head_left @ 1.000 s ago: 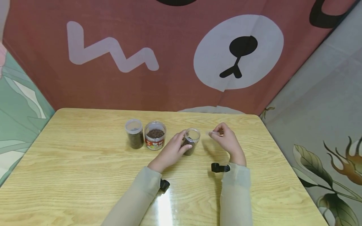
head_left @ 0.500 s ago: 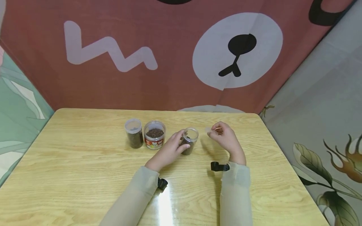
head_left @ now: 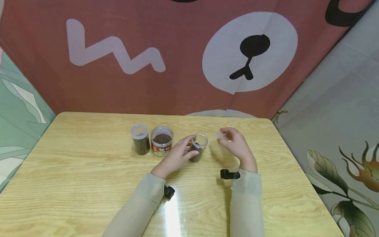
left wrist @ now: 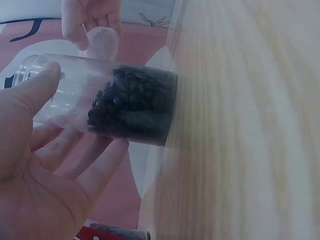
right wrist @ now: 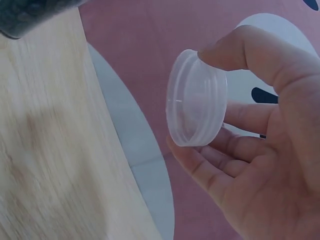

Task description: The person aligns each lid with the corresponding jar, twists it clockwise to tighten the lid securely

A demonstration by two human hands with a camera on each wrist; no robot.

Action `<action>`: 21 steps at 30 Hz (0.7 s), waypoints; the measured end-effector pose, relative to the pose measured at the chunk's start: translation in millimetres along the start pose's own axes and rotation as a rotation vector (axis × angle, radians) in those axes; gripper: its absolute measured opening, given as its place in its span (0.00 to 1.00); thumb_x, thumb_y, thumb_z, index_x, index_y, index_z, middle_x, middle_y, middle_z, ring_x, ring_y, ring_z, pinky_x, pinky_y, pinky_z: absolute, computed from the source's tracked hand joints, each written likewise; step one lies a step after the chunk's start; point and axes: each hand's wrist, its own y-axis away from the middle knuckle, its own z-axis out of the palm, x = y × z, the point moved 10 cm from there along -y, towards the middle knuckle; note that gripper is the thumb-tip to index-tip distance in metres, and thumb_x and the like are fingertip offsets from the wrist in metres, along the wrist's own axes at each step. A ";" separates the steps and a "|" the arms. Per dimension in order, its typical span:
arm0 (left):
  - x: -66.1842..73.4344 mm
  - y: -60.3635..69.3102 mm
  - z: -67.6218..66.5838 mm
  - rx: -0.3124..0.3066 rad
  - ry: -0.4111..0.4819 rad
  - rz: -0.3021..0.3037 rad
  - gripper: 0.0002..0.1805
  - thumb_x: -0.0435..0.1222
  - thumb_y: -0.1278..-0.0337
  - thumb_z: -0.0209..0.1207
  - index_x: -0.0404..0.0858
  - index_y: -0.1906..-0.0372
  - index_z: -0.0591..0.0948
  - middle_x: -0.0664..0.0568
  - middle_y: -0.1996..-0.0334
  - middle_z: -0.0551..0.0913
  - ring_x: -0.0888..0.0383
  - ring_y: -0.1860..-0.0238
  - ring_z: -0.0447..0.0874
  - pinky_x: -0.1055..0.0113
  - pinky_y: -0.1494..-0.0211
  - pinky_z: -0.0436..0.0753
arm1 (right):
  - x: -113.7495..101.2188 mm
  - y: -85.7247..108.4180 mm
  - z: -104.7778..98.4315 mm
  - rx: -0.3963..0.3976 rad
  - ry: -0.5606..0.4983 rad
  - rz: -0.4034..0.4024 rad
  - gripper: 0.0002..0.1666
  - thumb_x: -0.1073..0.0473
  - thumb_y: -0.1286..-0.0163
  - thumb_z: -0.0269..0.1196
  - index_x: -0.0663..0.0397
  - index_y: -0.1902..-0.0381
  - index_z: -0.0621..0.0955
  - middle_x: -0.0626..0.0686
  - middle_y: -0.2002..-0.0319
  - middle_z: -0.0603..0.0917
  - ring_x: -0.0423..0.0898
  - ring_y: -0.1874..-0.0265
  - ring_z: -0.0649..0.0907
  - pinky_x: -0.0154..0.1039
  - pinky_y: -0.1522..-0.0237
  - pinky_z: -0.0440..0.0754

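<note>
While the left hand (head_left: 176, 155) grips the open jar (head_left: 199, 148), thumb on the near side and fingers behind, the right hand (head_left: 237, 144) pinches a clear lid (right wrist: 197, 100) by its edge; neither hand is free. Key relation: the lid sits just to the right of the jar's mouth, clear of it, with a gap between them in the head view. The jar stands upright, long axis vertical, its base seemingly on the table (head_left: 88, 171); dark beans (left wrist: 135, 100) fill only the lower part. The left hand is the nearer one to the jar, being on it; the right hand is the one at the lid. Off to the left stand a tub (head_left: 162, 150) with a red label and, just beyond it, a second jar (head_left: 140, 141) with dark contents. Poorly resolved: the lid is see-through and pale in the head view, so its exact tilt and which face points down cannot be settled. The right wrist view cuts off the open jar at the top corner, its mouth out of frame. Only a sliver of the tub shows at the bottom of the left wrist view. Whether the tub is covered cannot be told.
</note>
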 end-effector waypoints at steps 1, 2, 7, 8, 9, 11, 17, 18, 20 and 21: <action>-0.2 0.2 0.1 -0.005 0.001 -0.001 0.36 0.42 0.28 0.60 0.44 0.21 0.61 0.41 0.29 0.68 0.43 0.39 0.80 0.56 0.38 0.81 | -1.5 -0.1 -0.2 0.002 0.001 -0.009 0.30 0.56 0.27 0.64 0.61 0.32 0.74 0.62 0.37 0.75 0.62 0.39 0.75 0.60 0.38 0.75; -0.6 0.2 0.2 -0.010 0.005 -0.001 0.36 0.42 0.28 0.60 0.44 0.21 0.61 0.42 0.29 0.68 0.43 0.38 0.80 0.55 0.37 0.81 | -3.0 -0.2 -0.3 0.003 0.003 -0.018 0.30 0.56 0.27 0.64 0.61 0.31 0.74 0.62 0.38 0.74 0.62 0.40 0.76 0.60 0.39 0.76; -1.8 0.6 0.9 -0.040 0.035 0.001 0.36 0.41 0.27 0.60 0.44 0.20 0.60 0.43 0.27 0.67 0.43 0.36 0.77 0.55 0.35 0.79 | -6.8 -1.5 1.2 0.005 0.011 -0.037 0.31 0.55 0.29 0.66 0.61 0.32 0.75 0.62 0.39 0.74 0.62 0.42 0.77 0.59 0.41 0.78; -2.2 0.6 1.1 -0.046 0.043 0.001 0.36 0.41 0.27 0.59 0.44 0.20 0.59 0.43 0.27 0.66 0.43 0.36 0.77 0.55 0.34 0.78 | -7.0 -1.5 1.4 0.005 0.010 -0.036 0.31 0.54 0.29 0.67 0.61 0.32 0.75 0.62 0.39 0.75 0.62 0.42 0.77 0.58 0.41 0.78; -2.7 0.8 1.4 -0.052 0.050 -0.001 0.36 0.40 0.27 0.59 0.43 0.20 0.59 0.43 0.26 0.66 0.42 0.35 0.76 0.55 0.34 0.78 | -7.3 -1.4 1.3 0.006 0.006 -0.038 0.32 0.53 0.30 0.68 0.61 0.32 0.76 0.62 0.40 0.75 0.61 0.43 0.78 0.58 0.42 0.79; -4.6 1.3 1.4 -0.060 0.059 -0.012 0.36 0.40 0.27 0.59 0.44 0.20 0.59 0.43 0.26 0.65 0.42 0.34 0.76 0.54 0.34 0.78 | -8.3 -0.9 0.5 0.014 -0.003 -0.042 0.33 0.51 0.31 0.69 0.60 0.33 0.76 0.61 0.41 0.76 0.60 0.44 0.78 0.57 0.43 0.80; -12.7 2.5 1.8 -0.075 0.067 -0.046 0.36 0.41 0.26 0.59 0.43 0.20 0.59 0.42 0.25 0.63 0.40 0.33 0.74 0.52 0.33 0.77 | -16.6 1.7 -5.4 0.045 -0.053 -0.080 0.33 0.50 0.34 0.73 0.57 0.35 0.79 0.58 0.44 0.77 0.56 0.48 0.79 0.55 0.42 0.79; -13.4 2.6 1.9 -0.077 0.065 -0.048 0.36 0.41 0.26 0.59 0.43 0.20 0.59 0.42 0.25 0.63 0.40 0.32 0.73 0.52 0.33 0.77 | -19.0 2.1 -6.1 0.047 -0.067 -0.091 0.32 0.50 0.34 0.73 0.57 0.36 0.79 0.58 0.44 0.77 0.55 0.48 0.79 0.54 0.41 0.78; -14.4 2.8 2.2 -0.077 0.065 -0.050 0.36 0.42 0.26 0.59 0.42 0.20 0.59 0.42 0.25 0.64 0.41 0.32 0.73 0.52 0.33 0.77 | -23.6 3.0 -6.9 0.046 -0.096 -0.118 0.32 0.52 0.34 0.73 0.58 0.37 0.79 0.59 0.44 0.77 0.55 0.48 0.78 0.54 0.40 0.77; -14.7 2.6 2.5 -0.077 0.066 -0.049 0.36 0.42 0.26 0.59 0.42 0.20 0.60 0.42 0.26 0.64 0.41 0.32 0.73 0.52 0.33 0.77 | -25.8 3.4 -7.1 0.046 -0.110 -0.132 0.32 0.53 0.34 0.74 0.59 0.37 0.79 0.60 0.44 0.77 0.55 0.48 0.78 0.53 0.39 0.77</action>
